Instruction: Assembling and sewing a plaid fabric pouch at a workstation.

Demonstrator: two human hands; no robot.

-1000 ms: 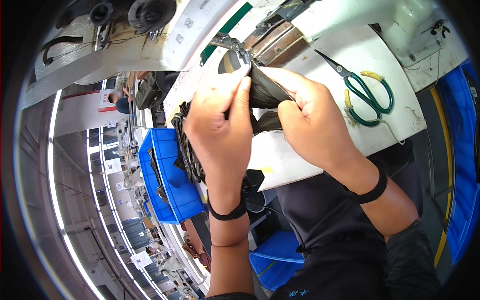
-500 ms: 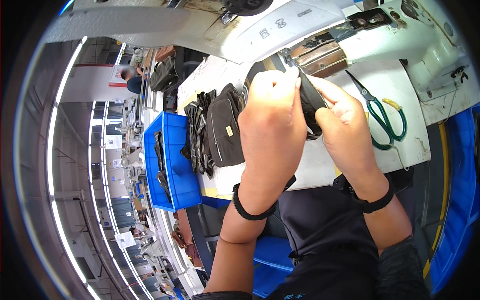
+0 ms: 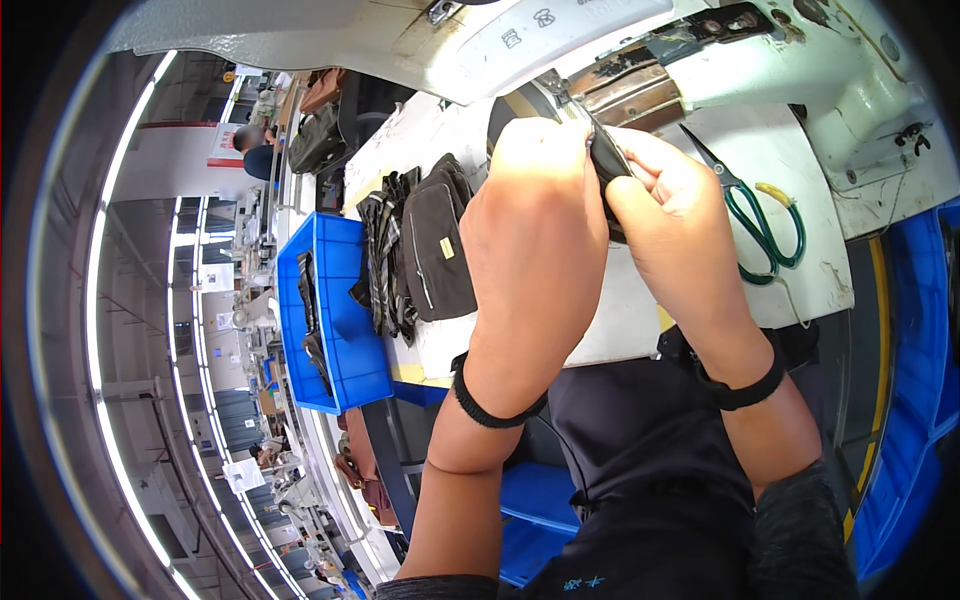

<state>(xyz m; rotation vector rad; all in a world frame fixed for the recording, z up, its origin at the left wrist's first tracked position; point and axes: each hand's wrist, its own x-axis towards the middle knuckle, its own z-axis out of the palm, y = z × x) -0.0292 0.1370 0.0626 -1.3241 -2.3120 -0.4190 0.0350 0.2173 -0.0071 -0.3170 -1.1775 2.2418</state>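
Note:
Close by the sewing machine's needle area, my left hand [image 3: 535, 235] is closed, its fingers pinching the upper edge of a black fabric bag piece [image 3: 606, 165]. My right hand [image 3: 685, 225] grips the same piece from the other side, thumb laid over it. Much of the piece is hidden behind my fingers. Left of my left hand lies a black zippered bag panel [image 3: 438, 250] with a small yellow label, beside a bunch of dark straps [image 3: 385, 265]. To the right of my right hand rest scissors [image 3: 757, 225] with green handles.
The sewing machine [image 3: 850, 110] spans the top and right of the white worktable [image 3: 640, 325]. A blue bin [image 3: 355, 365] with dark straps stands at the table's left edge. More blue bins [image 3: 905, 400] are at far right. Another person [image 3: 258, 158] sits in the left background.
Both hands have shifted slightly up and left in the picture along with the whole scene. The black bag piece has turned edge-on between them, showing less of its face.

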